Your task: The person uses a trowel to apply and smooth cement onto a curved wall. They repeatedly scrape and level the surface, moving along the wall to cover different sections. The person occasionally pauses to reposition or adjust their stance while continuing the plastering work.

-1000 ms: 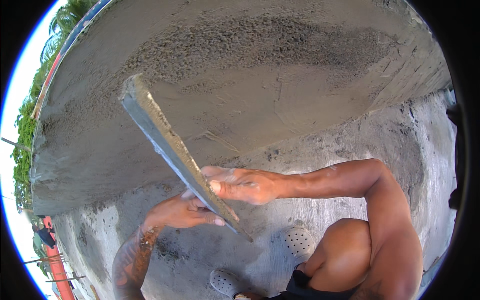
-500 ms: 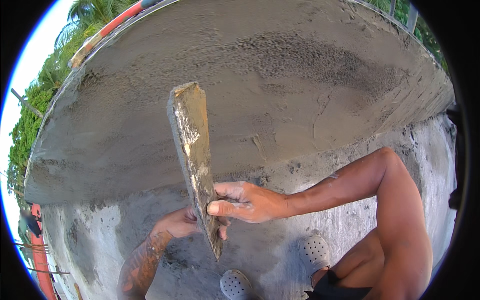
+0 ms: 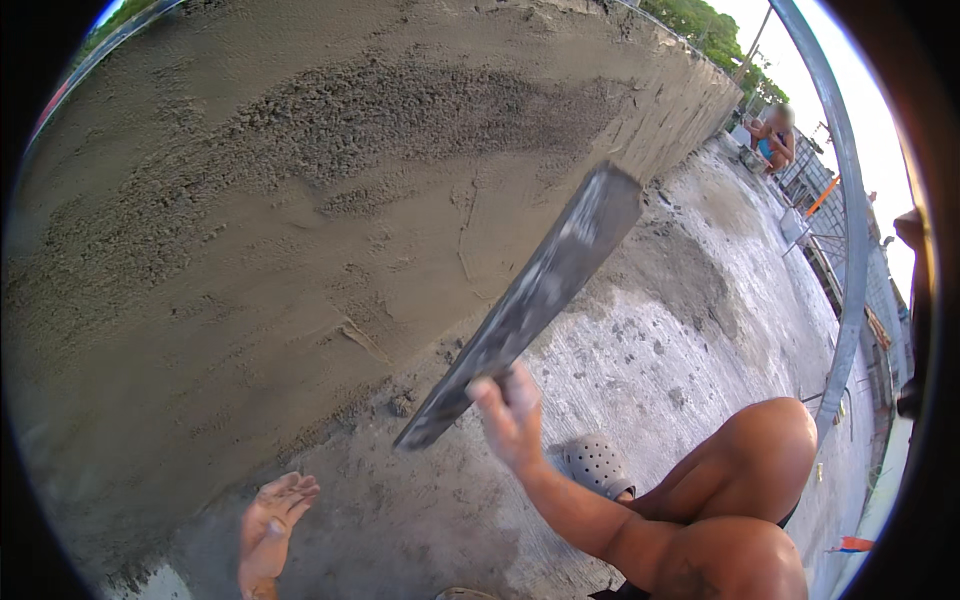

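Observation:
My right hand [image 3: 508, 412] grips a long, flat, cement-smeared board [image 3: 545, 285] near its lower end. The board tilts up to the right, in front of a slanting surface of wet grey mortar [image 3: 300, 240]; I cannot tell whether it touches the mortar. Lower left, my left hand [image 3: 277, 508] holds nothing, its fingers stretched out, over the foot of that surface. The mortar is smooth in places and has a rough, crumbly band [image 3: 420, 110] higher up. Motion blurs the board and the right hand.
A concrete floor [image 3: 690, 360] with mortar splashes runs along the mortar's foot. My clog [image 3: 597, 465] rests on it. A curved-looking metal bar [image 3: 848, 210] rises at the right. Far off, another person [image 3: 772, 138] crouches near a block wall [image 3: 815, 190].
The view has turned to the right. My left hand has let go of the board and is now apart from it. In my right hand, the board has swung from near upright to leaning right.

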Demonstrator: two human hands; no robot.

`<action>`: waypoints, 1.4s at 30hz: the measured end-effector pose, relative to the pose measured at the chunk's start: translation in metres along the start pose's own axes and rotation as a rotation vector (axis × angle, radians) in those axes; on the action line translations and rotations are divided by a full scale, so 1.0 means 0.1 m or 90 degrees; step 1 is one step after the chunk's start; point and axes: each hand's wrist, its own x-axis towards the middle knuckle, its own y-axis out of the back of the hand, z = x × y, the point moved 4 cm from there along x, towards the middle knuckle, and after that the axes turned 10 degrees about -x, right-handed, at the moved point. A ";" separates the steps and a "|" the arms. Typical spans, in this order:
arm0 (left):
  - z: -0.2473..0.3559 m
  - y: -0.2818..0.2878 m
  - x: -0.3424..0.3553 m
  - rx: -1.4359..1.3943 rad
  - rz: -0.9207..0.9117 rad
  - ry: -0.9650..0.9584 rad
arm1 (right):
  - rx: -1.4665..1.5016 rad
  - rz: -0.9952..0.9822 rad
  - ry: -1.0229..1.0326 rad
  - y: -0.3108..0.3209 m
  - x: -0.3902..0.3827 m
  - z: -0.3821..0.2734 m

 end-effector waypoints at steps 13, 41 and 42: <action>-0.48 0.79 -0.57 0.327 0.194 0.191 | -0.574 0.595 0.002 2.44 2.87 0.87; -0.75 1.37 -0.95 0.442 0.396 0.261 | -0.748 0.404 -0.059 3.42 3.35 2.05; -0.75 1.33 -0.95 0.443 0.403 0.262 | -0.760 0.382 -0.059 3.50 3.40 2.10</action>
